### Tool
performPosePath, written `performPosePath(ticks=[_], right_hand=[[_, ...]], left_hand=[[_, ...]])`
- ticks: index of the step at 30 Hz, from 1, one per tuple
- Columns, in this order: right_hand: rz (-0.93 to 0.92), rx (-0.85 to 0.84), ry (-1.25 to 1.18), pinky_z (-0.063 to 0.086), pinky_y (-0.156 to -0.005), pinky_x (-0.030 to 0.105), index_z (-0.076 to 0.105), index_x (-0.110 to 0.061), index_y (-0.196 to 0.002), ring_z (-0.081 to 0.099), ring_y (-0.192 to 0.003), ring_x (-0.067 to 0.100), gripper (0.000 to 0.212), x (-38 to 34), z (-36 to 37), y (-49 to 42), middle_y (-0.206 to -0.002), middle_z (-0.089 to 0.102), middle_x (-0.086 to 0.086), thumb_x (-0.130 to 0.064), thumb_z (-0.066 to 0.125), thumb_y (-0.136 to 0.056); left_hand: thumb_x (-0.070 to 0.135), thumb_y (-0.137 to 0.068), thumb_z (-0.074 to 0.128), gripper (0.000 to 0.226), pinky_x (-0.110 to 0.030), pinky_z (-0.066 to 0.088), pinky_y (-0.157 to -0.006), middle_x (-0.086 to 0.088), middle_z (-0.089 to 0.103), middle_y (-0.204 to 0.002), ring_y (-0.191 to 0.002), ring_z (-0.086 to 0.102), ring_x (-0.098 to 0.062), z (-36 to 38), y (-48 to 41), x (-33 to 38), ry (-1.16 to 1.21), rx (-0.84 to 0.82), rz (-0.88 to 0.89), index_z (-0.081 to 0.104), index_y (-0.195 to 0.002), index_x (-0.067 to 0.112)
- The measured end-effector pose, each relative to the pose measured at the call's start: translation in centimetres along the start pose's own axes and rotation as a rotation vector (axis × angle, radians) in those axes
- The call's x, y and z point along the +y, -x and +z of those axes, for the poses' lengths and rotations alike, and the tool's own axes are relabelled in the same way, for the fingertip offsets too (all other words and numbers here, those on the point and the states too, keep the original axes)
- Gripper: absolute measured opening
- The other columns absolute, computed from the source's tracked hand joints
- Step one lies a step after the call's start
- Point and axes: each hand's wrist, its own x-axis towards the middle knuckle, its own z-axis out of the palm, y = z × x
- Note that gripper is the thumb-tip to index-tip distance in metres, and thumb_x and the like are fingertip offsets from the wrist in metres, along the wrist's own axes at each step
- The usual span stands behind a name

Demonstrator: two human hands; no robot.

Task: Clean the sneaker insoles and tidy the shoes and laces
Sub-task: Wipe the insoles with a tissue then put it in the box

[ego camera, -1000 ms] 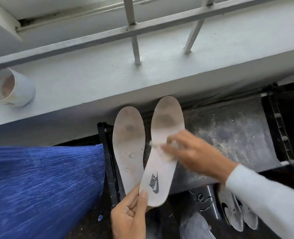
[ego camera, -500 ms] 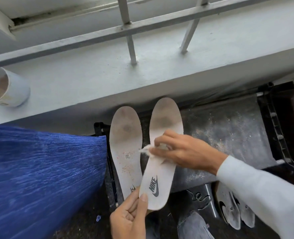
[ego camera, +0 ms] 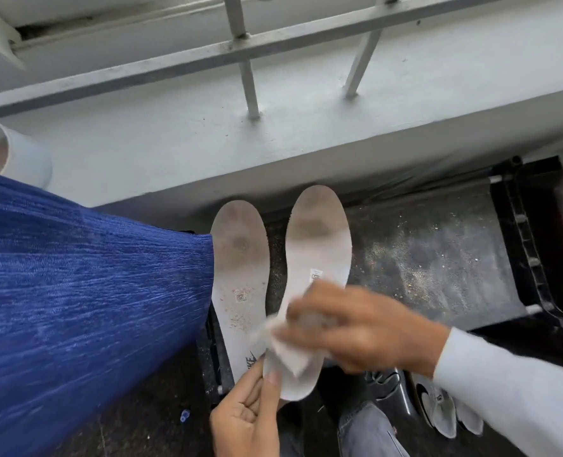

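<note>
Two white insoles lie side by side on a dusty black rack shelf (ego camera: 438,258). The left insole (ego camera: 240,258) is speckled and grey-stained at the toe. The right insole (ego camera: 319,239) has a dark smudge near its toe. My left hand (ego camera: 250,417) pinches the heels of both insoles at the bottom. My right hand (ego camera: 356,328), blurred with motion, presses a crumpled white wipe (ego camera: 286,351) onto the heel half of the right insole, covering its logo.
A white ledge (ego camera: 174,143) with metal window bars (ego camera: 250,84) runs across the top. A stained white cup (ego camera: 12,153) lies at the far left. Blue fabric (ego camera: 75,308) fills the left side. White sneakers (ego camera: 445,410) stand on the floor at lower right.
My right hand has slid the wipe down the right insole from its middle to the heel, now covering the logo. The left hand keeps its hold.
</note>
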Motion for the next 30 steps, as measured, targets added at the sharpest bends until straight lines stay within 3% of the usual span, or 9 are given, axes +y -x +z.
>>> performPosePath(ticks=[3, 6, 10, 13, 15, 18, 20, 25, 30], right_hand=[[-0.123, -0.191, 0.025, 0.048, -0.064, 0.035, 0.063, -0.009, -0.124, 0.054, -0.084, 0.025, 0.027, 1.7, 1.2, 1.0, -0.105, 0.064, 0.009, -0.012, 0.054, -0.098], [0.127, -0.188, 0.187, 0.053, -0.075, 0.044, 0.061, -0.016, -0.119, 0.057, -0.092, 0.028, 0.035, 7.0, -0.1, 0.3, -0.108, 0.058, 0.006, -0.024, 0.035, -0.097], [0.436, -0.008, 0.463, 0.059, -0.068, 0.048, 0.065, -0.009, -0.119, 0.054, -0.101, 0.039, 0.039, 12.7, -2.6, -0.6, -0.113, 0.060, 0.017, -0.001, 0.053, -0.083], [0.525, 0.202, 0.488, 0.055, -0.077, 0.047, 0.066, -0.008, -0.121, 0.054, -0.095, 0.041, 0.043, 12.1, -3.6, -0.8, -0.108, 0.060, 0.020, 0.004, 0.052, -0.083], [0.414, 0.319, 0.379, 0.051, -0.077, 0.040, 0.070, -0.005, -0.116, 0.056, -0.086, 0.036, 0.036, 9.3, -3.2, -0.6, -0.104, 0.063, 0.020, 0.007, 0.058, -0.085], [0.081, 0.056, 0.227, 0.048, -0.069, 0.034, 0.069, -0.006, -0.118, 0.054, -0.083, 0.027, 0.031, 4.5, -1.0, 0.2, -0.105, 0.065, 0.015, 0.004, 0.059, -0.090], [0.013, -0.069, 0.267, 0.047, -0.064, 0.033, 0.068, -0.007, -0.120, 0.051, -0.084, 0.022, 0.032, 4.7, 0.2, 0.9, -0.106, 0.065, 0.012, 0.000, 0.048, -0.095], [0.459, 0.229, 0.340, 0.054, -0.069, 0.039, 0.072, -0.010, -0.111, 0.054, -0.088, 0.030, 0.035, 9.4, -0.3, 0.4, -0.105, 0.065, 0.012, 0.004, 0.057, -0.083], [0.603, 0.523, 0.038, 0.052, -0.073, 0.035, 0.073, -0.016, -0.117, 0.060, -0.082, 0.027, 0.039, 8.3, -1.1, 0.0, -0.108, 0.059, 0.006, -0.002, 0.053, -0.086]], left_hand=[[-0.014, -0.088, 0.061, 0.031, -0.022, 0.063, -0.063, -0.006, 0.082, -0.078, -0.073, 0.079, -0.011, 0.2, -0.1, 0.1, 0.014, -0.012, -0.003, 0.077, -0.093, 0.011], [-0.013, -0.088, 0.060, 0.033, -0.023, 0.063, -0.063, -0.001, 0.082, -0.086, -0.079, 0.079, -0.013, -0.1, -0.2, -0.2, -0.011, -0.032, 0.014, 0.077, -0.096, 0.014], [-0.014, -0.088, 0.059, 0.034, -0.021, 0.063, -0.061, 0.000, 0.082, -0.082, -0.077, 0.079, -0.011, -0.1, -0.2, -0.1, -0.007, -0.030, 0.022, 0.075, -0.100, 0.013], [-0.014, -0.089, 0.058, 0.034, -0.022, 0.063, -0.063, 0.002, 0.082, -0.081, -0.076, 0.079, -0.009, 0.0, -0.1, 0.0, 0.008, -0.024, 0.017, 0.074, -0.103, 0.013], [-0.013, -0.090, 0.058, 0.033, -0.022, 0.064, -0.064, 0.004, 0.082, -0.080, -0.075, 0.078, -0.007, 0.2, 0.0, -0.1, 0.013, -0.025, 0.010, 0.073, -0.106, 0.012], [-0.012, -0.090, 0.059, 0.034, -0.020, 0.062, -0.062, 0.005, 0.082, -0.079, -0.076, 0.078, -0.004, 0.6, 0.3, -0.2, 0.016, -0.020, 0.021, 0.074, -0.100, 0.016], [-0.012, -0.090, 0.060, 0.035, -0.019, 0.062, -0.062, 0.005, 0.082, -0.080, -0.077, 0.078, -0.005, 0.7, 0.4, -0.5, 0.023, -0.014, 0.040, 0.075, -0.098, 0.018], [-0.010, -0.090, 0.060, 0.034, -0.021, 0.063, -0.070, 0.008, 0.082, -0.087, -0.085, 0.079, -0.008, 0.8, 0.5, -1.9, 0.017, 0.048, 0.057, 0.074, -0.104, 0.018], [-0.007, -0.092, 0.062, 0.036, -0.032, 0.063, -0.082, 0.010, 0.082, -0.088, -0.088, 0.078, -0.008, 2.2, 0.9, -4.0, 0.035, 0.156, 0.016, 0.075, -0.096, 0.026]])
